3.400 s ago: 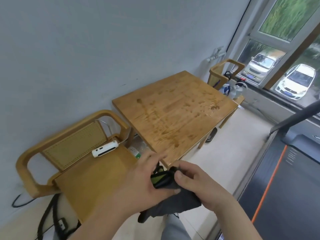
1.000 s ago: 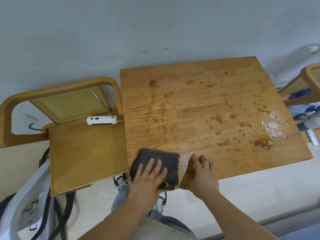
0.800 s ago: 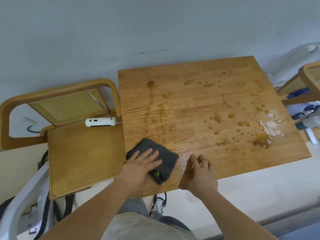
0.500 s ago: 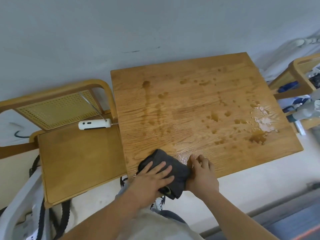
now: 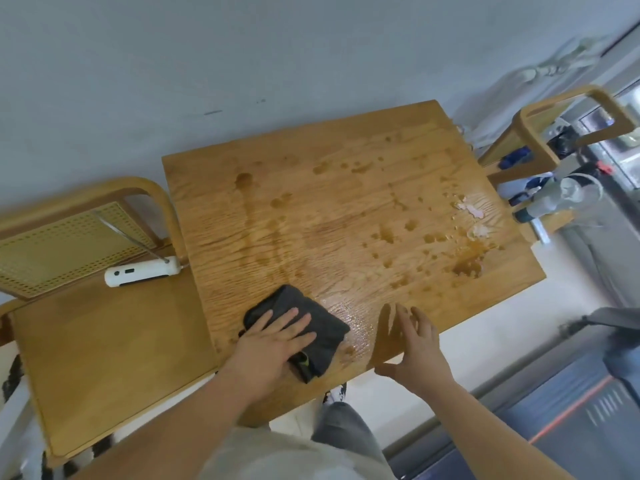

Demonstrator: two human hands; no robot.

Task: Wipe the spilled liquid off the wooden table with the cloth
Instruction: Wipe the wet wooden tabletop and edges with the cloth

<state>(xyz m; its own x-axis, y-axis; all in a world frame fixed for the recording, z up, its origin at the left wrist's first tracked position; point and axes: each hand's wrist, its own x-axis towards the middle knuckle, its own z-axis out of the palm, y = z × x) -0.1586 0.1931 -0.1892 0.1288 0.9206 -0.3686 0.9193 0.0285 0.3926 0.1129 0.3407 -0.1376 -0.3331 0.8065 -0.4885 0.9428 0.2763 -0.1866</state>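
At the far left we see a wooden chair (image 5: pixel 104 358) pushed against the worktop's (image 5: pixel 346 157) left edge, with a white device (image 5: pixel 142 271) lying on its seat. Near the worktop's near left corner we press our left hand (image 5: pixel 273 341) flat on the dark grey cloth (image 5: pixel 329 341), fingers straight and spread over it, so the cloth lies on the wood just inside the near edge. A wet sheen (image 5: pixel 360 323) glistens just beside the cloth's right side. Our right hand (image 5: pixel 415 348) is at the near edge, fingers spread wide and holding nothing; we cannot tell whether it touches the wood. The spilled liquid (image 5: pixel 467 266) dots the middle in scattered drops and pools most heavily toward the near right corner. A second chair (image 5: pixel 540 143) stands past the right edge.
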